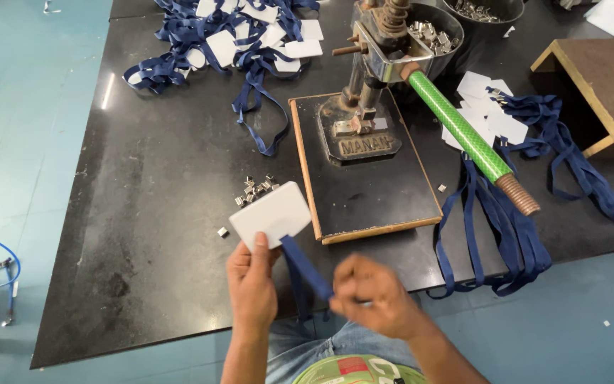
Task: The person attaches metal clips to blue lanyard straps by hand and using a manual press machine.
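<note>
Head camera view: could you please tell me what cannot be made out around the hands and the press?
- Right hand: motion-blurred, so its grip on the blue strap is unclear.
- White card: its lower edge is covered by the left hand.
- Small metal clips: too small to show their shape.
- Bowl of clips: cut off by the top edge.
- Press: its top is cut off by the same edge.

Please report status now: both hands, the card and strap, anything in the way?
Left hand pinches white card. Right hand grips blue strap. Hand press just ahead.
</note>
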